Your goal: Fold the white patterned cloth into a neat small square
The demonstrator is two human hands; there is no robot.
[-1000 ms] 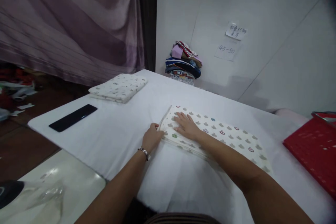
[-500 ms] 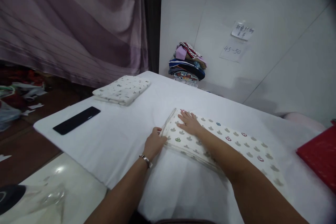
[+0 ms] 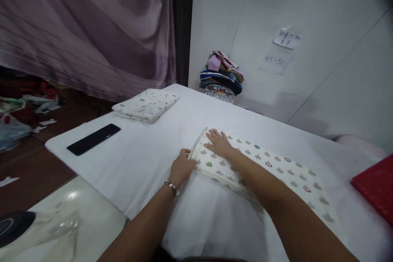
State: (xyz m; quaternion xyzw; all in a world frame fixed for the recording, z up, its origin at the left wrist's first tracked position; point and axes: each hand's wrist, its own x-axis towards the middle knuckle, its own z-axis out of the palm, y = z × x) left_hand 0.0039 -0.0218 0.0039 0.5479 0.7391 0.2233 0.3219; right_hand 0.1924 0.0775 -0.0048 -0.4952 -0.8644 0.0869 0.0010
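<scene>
A folded white cloth printed with grey bunny heads and a few coloured motifs lies flat in a long strip across the white table. My left hand grips its left folded edge, thumb on top and fingers at the layers' side. Spread flat on top of the cloth near that same end is my right hand, palm down. The layers show along the front edge. My right forearm hides part of the cloth's middle.
Another folded patterned cloth lies at the table's far left, behind a black phone. A pile of folded fabrics stands beyond the back edge. Something red sits at right. A lower white surface is at lower left.
The camera view has shifted slightly. My right hand has slid a little to the left on the cloth; my left hand keeps its grip on the edge.
</scene>
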